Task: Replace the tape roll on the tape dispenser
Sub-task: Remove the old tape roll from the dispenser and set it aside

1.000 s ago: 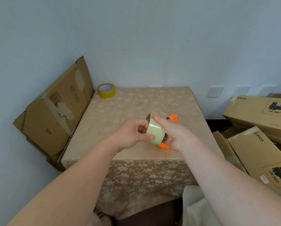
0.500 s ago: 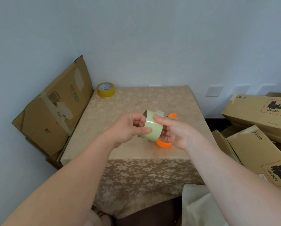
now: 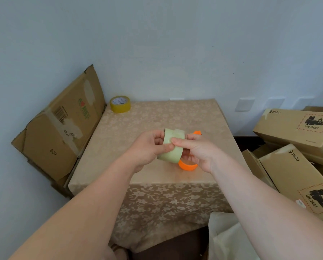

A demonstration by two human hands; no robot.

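Floral table (image 3: 157,117) — both hands' fingers (image 3: 177,142) clamped on pale tape roll (image 3: 171,151).

Open: bare beige floral tablecloth of the table (image 3: 157,117)
Obstacles: yellow tape roll (image 3: 120,104) far-left corner; flattened brown cardboard box (image 3: 63,124) along left edge

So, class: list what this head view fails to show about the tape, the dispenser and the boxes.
- Orange dispenser: mostly hidden behind the right hand and the pale tape roll; its blade and hub cannot be seen.
- Pale roll's core: covered by the left hand.
- Yellow roll: label print too small to read.
- Right-hand boxes: cut off by the frame edge.
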